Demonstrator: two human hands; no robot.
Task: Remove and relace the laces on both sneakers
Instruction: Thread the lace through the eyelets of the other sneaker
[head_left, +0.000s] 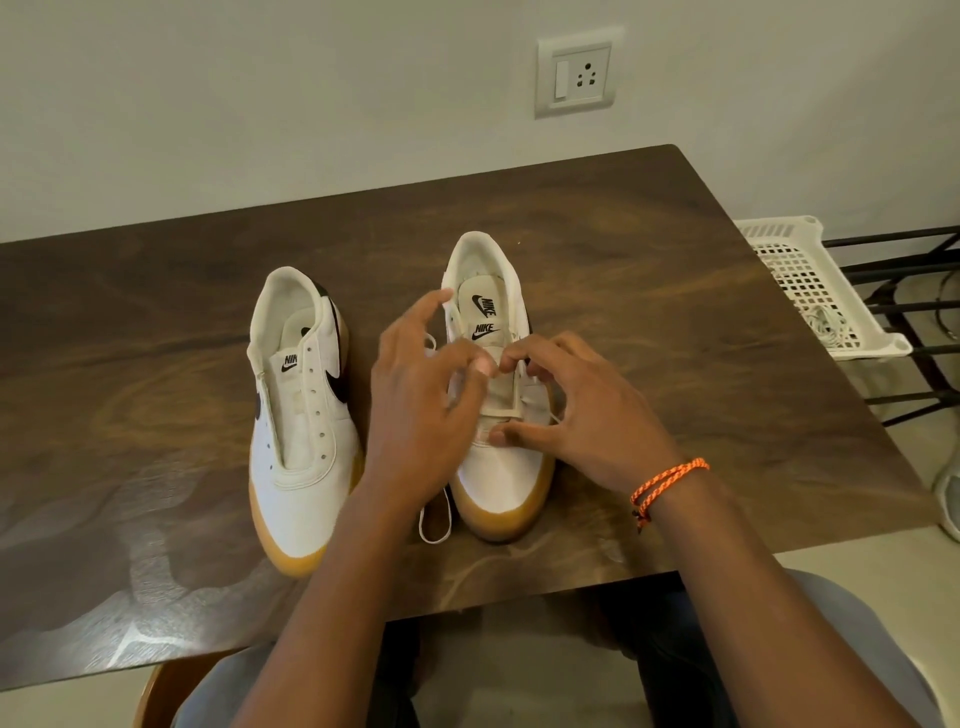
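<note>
Two sneakers sit on the tabletop (649, 270). The left sneaker (304, 415) has no lace. Over the right sneaker (498, 467), the left hand (421, 410) and right hand (582, 410) seem to pinch the soft, floppy lace (435, 525). Grab it near its tip.

Dark wooden table (649, 270), wall socket (576, 75) above, white perforated basket (800, 270) on black rack (904, 312) beside.
</note>
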